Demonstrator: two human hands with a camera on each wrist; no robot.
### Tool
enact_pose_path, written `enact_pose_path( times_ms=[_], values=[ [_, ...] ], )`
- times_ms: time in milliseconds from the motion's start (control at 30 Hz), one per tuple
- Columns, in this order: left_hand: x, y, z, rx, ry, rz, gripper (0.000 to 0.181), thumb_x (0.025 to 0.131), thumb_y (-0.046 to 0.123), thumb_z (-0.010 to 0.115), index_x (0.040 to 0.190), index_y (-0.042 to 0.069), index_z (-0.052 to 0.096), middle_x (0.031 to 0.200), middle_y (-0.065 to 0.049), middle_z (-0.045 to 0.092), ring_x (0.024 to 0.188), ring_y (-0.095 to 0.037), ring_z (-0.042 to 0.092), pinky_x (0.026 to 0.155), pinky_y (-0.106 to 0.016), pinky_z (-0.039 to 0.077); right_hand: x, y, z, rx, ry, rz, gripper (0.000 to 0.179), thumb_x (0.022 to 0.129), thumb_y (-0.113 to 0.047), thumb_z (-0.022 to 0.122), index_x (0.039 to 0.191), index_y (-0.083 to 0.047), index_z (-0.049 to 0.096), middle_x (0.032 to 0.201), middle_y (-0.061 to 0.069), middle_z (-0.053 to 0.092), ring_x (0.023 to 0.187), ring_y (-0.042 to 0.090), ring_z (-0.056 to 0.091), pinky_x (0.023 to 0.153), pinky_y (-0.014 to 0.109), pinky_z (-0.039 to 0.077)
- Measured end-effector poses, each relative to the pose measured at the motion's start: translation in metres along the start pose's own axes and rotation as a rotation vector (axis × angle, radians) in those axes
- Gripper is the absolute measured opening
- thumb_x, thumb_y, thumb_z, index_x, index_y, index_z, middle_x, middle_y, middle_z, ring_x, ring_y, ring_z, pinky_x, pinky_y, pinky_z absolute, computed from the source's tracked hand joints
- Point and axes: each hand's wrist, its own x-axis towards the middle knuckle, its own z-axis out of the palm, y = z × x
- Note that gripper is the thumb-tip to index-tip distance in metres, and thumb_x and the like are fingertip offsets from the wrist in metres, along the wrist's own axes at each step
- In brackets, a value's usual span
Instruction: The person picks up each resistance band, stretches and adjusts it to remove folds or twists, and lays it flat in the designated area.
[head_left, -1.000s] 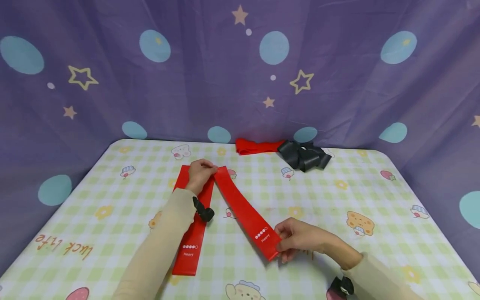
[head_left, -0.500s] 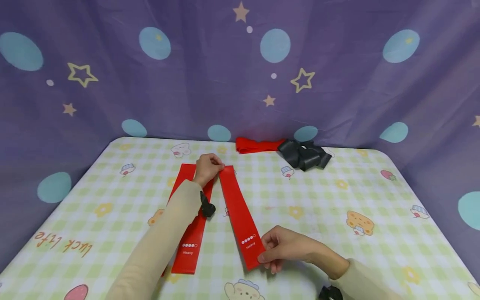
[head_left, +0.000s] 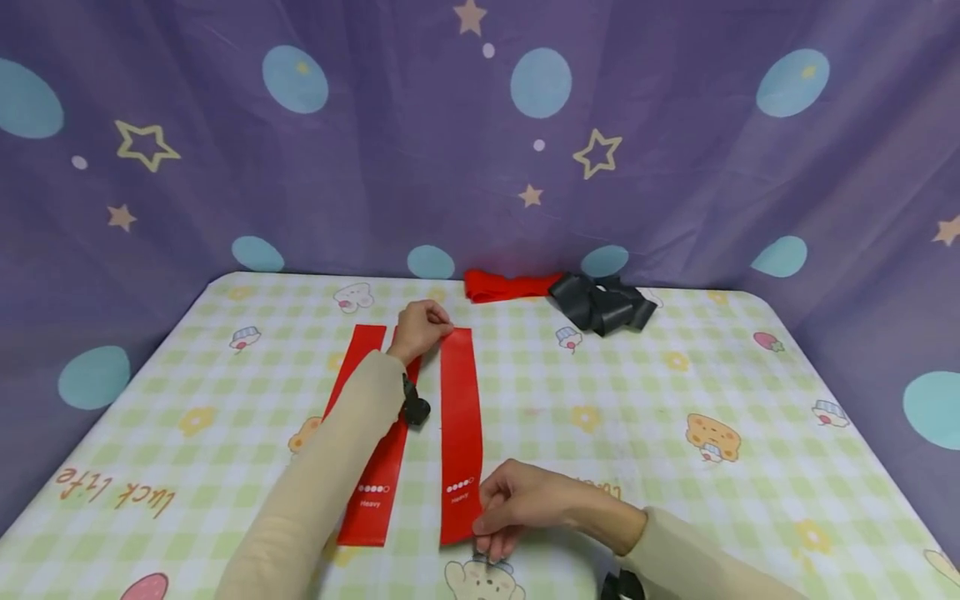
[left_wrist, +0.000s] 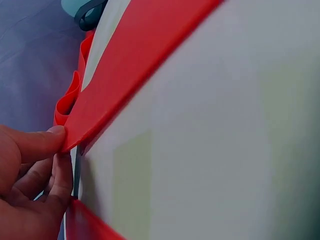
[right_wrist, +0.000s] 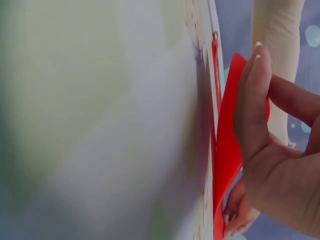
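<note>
A red resistance band (head_left: 460,400) marked "Heavy" runs front to back, held at both ends. My left hand (head_left: 422,329) pinches its far corner between thumb and fingers; in the left wrist view the band (left_wrist: 130,65) stretches away from that pinch. At the near end my right hand (head_left: 517,504) pinches the right corner, and the right wrist view has the band (right_wrist: 227,145) lifted off the tabletop there. Left of it lies another red "Heavy" band (head_left: 367,517), partly covered by my left forearm. Beyond that, a further red strip (head_left: 363,340) also disappears under the sleeve.
At the back edge of the table (head_left: 675,475) lie a folded red band (head_left: 510,287) and a crumpled black band (head_left: 603,305), touching or overlapping. A purple patterned curtain (head_left: 420,167) hangs behind the table. The cloth is checked, with printed figures.
My right hand has swung the band's near end leftward, turning the band from diagonal to almost parallel with the others. My left hand has shifted slightly right with the far end.
</note>
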Motion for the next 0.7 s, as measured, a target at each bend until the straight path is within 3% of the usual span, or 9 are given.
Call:
enact_pose_path(
  times_ms=[133,400,700],
  values=[
    [0.0,0.0,-0.006,0.004,-0.041,-0.008,0.007,0.085,0.007,0.068,0.088,0.001,0.066,0.09,-0.017,0.068,0.083,-0.029,0.062,0.076,-0.036,0.052,0.009,-0.002,0.007,-0.013,0.012,0.027,0.028,0.088,0.0,0.06,0.063,-0.006,0.05,0.085,0.034,0.067,0.054,0.008,0.065,0.051,0.017,0.052],
    [0.005,-0.002,-0.017,0.011,-0.056,0.007,0.009,0.086,0.007,0.068,0.09,0.0,0.065,0.091,-0.019,0.067,0.082,-0.028,0.062,0.078,-0.037,0.051,0.026,-0.006,0.014,-0.08,-0.047,0.13,0.021,0.091,-0.002,0.056,0.07,-0.006,0.052,0.092,0.032,0.067,0.054,0.006,0.063,0.046,0.018,0.047],
    [0.005,-0.012,-0.019,0.029,-0.059,-0.008,0.008,0.086,0.008,0.068,0.09,0.001,0.065,0.09,-0.018,0.067,0.079,-0.026,0.061,0.073,-0.032,0.049,0.036,-0.01,0.019,-0.11,-0.064,0.215,0.018,0.091,-0.005,0.056,0.076,0.002,0.063,0.094,0.034,0.065,0.05,0.008,0.062,0.042,0.018,0.045]
  ],
)
